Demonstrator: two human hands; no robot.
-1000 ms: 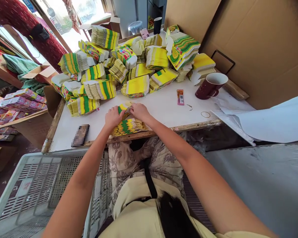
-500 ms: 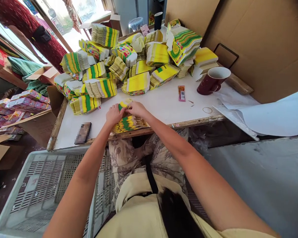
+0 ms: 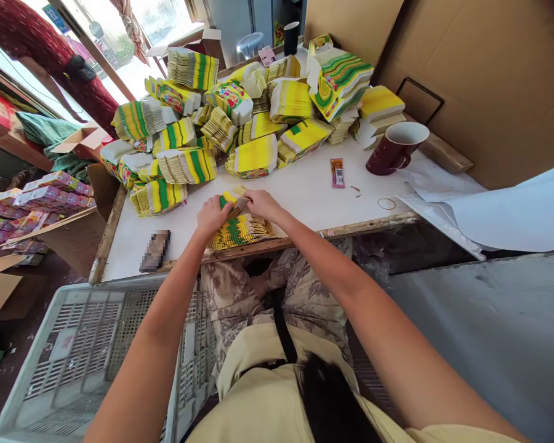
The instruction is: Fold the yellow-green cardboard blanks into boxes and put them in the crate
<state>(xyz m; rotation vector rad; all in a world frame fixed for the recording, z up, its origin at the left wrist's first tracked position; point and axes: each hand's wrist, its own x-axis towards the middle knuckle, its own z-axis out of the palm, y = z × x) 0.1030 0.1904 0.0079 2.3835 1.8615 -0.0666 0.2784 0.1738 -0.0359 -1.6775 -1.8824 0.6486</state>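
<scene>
At the table's front edge, my left hand (image 3: 213,215) is closed on the left side of a small yellow-green carton (image 3: 233,200), thin card that looks folded flat or part-opened. My right hand (image 3: 262,205) pinches the same carton by its right end, where a pale flap stands up. Just below both hands lies a row of flat yellow-green cartons (image 3: 242,232), packed closely along the wooden edge. Behind, bundles of yellow, green and white cartons (image 3: 252,155) are heaped across the table. My fingers hide part of the held carton.
A maroon mug (image 3: 392,151) and a small wrapped packet (image 3: 337,173) stand to the right, near a rubber band (image 3: 386,203). At front left lies a blurred dark object (image 3: 155,250). A plastic crate (image 3: 64,289) is below left. A person in red (image 3: 80,67) stands beyond the table.
My right hand has shifted slightly right, away from the left. More of the carton and its raised pale flap now shows between my hands.
</scene>
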